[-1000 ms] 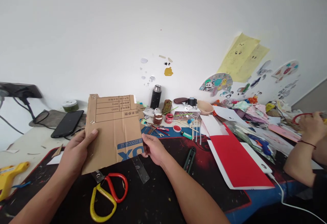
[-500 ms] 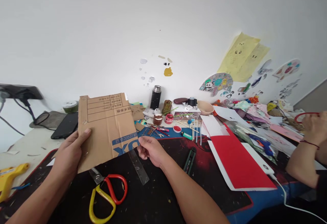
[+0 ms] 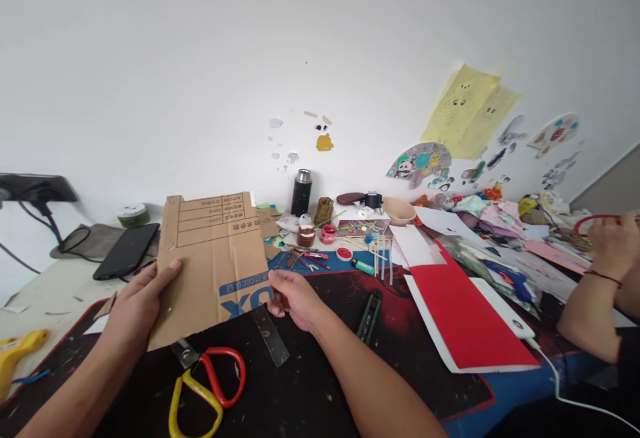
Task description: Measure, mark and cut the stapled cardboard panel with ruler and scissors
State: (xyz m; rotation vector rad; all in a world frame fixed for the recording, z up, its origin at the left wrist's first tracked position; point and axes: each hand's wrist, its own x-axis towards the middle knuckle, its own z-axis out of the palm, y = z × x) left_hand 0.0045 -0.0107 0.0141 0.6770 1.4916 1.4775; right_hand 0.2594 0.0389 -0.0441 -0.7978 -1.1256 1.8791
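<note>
A piece of brown cardboard (image 3: 213, 251) with printed characters and a blue mark is held up and tilted over the dark mat. My left hand (image 3: 143, 298) grips its left edge, thumb on the printed face and fingers hidden behind. At the lower right corner, my right hand (image 3: 293, 298) pinches the cardboard between thumb and fingers. Scissors (image 3: 207, 378) with one red and one yellow handle lie below, their blades partly covered by the cardboard. A clear ruler-like strip (image 3: 271, 341) rests under the right corner, its upper end hidden.
Right of my right hand lies a dark green utility knife (image 3: 369, 318), then a red sheet (image 3: 465, 311) over white. A black flask (image 3: 301, 195) stands by the wall. A phone (image 3: 126, 251) and yellow glue gun (image 3: 20, 355) are left. Another person's hand (image 3: 613, 245) is far right.
The cardboard has tilted back slightly, with its top edge a little lower in view. Both hands keep their hold. The whole view has shifted slightly.
</note>
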